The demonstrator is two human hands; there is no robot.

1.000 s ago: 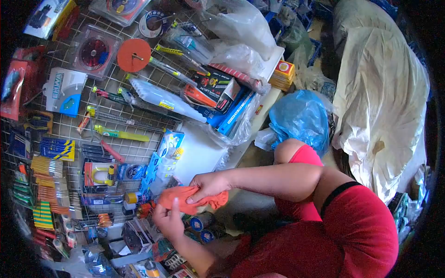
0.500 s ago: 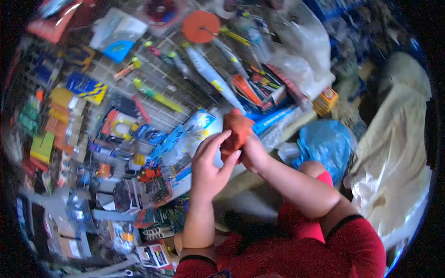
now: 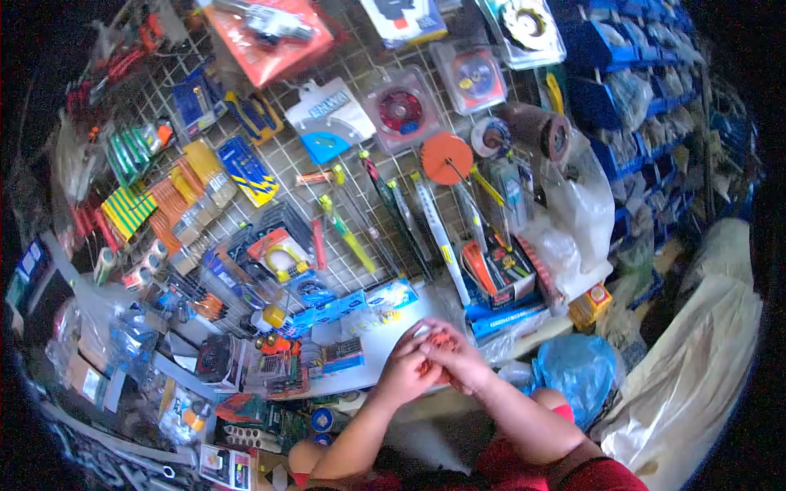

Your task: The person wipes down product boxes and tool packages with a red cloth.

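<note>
Over the near edge of the white desk (image 3: 381,350), left hand (image 3: 403,370) and right hand (image 3: 467,365) pressed together, both narrow, fingers curled and overlapping around a crumpled orange cloth (image 3: 442,338). Only scraps of orange visible between fingers; exact grip of each partly hidden. Probably mid-handling: two-handed bunching or working of the fabric. By that reading, any further move likely to call for one firm hand as anchor, the other loosened to find a hem.

For room, widest stretch of white surface on the desk just left of the hands, hemmed at the desk's left by packaged goods (image 3: 344,357), at its back by blue-and-white packets (image 3: 350,308). Along the desk's right, long blue box (image 3: 501,322), near the knuckles. Behind the desk, wire mesh rack (image 3: 282,168) hung with tools, easy to snag. Nearside of the desk's right end, blue plastic bag (image 3: 577,370), limiting outward elbow swing. Between desk and knees (image 3: 553,398), dark gap, seemingly the easiest lane for lowering.
</note>
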